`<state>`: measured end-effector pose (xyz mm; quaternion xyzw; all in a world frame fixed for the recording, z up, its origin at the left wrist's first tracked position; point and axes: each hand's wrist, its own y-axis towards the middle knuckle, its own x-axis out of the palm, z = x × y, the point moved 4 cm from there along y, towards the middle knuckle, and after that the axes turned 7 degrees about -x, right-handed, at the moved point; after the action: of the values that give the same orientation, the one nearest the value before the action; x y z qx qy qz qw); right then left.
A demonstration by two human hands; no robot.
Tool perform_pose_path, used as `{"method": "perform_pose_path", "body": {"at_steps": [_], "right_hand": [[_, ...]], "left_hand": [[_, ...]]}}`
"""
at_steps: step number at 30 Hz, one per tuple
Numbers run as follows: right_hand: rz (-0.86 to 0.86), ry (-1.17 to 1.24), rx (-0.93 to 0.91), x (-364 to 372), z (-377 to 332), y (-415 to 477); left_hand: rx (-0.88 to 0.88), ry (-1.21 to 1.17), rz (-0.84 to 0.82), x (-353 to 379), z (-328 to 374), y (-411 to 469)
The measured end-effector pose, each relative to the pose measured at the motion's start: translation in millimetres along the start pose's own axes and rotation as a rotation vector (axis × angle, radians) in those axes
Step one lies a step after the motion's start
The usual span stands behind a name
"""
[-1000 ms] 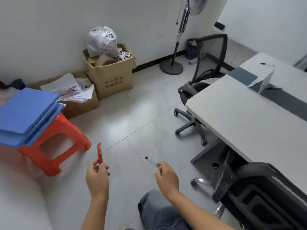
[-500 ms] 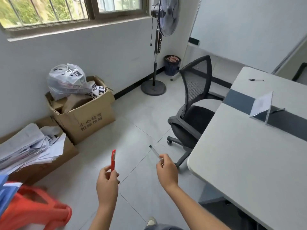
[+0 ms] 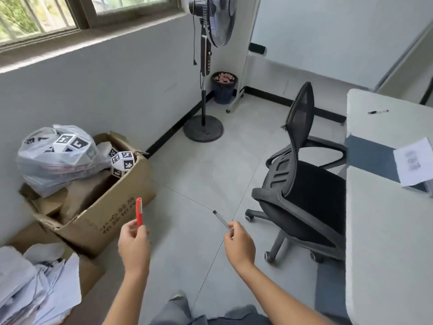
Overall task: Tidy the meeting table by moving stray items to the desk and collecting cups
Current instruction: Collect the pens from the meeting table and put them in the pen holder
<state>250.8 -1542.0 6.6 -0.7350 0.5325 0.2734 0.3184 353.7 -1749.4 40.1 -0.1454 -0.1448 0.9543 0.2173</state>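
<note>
Red plastic showed in the left hand (image 3: 134, 246): a red pen (image 3: 139, 212) was pinched upright between its fingertips, above the floor. The right hand (image 3: 239, 245) was closed on a clear pen (image 3: 222, 221), which pointed up and to the left with its dark tip free. Both hands were held over the grey floor tiles (image 3: 206, 174), apart from each other. A white desk (image 3: 384, 231) stood at the right side. Near its far edge lay another pen (image 3: 378, 111), and a folded paper card (image 3: 413, 164) stood close to the dark strip across the desk. A black office chair (image 3: 302, 184) stood just beside the left edge of the desk.
</note>
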Motion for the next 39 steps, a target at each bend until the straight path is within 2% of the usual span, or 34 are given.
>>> {"method": "perform_pose_path", "body": {"at_steps": [2, 7, 11, 14, 22, 28, 32, 39], "right_hand": [[0.011, 0.000, 0.026, 9.7, -20.3, 17.1], [0.043, -0.066, 0.150, 14.3, -36.0, 60.2], [0.084, -0.078, 0.231, 9.2, -32.8, 112.0], [0.104, -0.031, 0.260, 8.9, -35.8, 172.7], [0.252, 0.094, 0.220, -56.7, -71.3, 392.2], [0.291, 0.129, 0.326, -84.9, -48.1, 474.8], [0.463, 0.278, 0.494, -116.0, -14.5, 531.5], [0.733, 0.348, 0.627, -187.0, 20.0, 652.3]], "left_hand": [[0.002, -0.024, 0.015, 0.1, 19.6, 47.6], [-0.142, 0.050, -0.023, 30.3, 19.5, 117.2], [-0.177, 0.142, -0.142, 86.5, 31.3, 147.9], [-0.125, 0.185, -0.162, 135.4, 59.1, 189.9], [-0.017, 0.157, -0.192, 295.4, 153.6, 272.3], [0.005, 0.284, -0.356, 421.9, 196.2, 284.5], [-0.005, 0.364, -0.484, 521.3, 211.3, 303.0], [0.099, 0.478, -0.720, 717.0, 266.8, 337.4]]}}
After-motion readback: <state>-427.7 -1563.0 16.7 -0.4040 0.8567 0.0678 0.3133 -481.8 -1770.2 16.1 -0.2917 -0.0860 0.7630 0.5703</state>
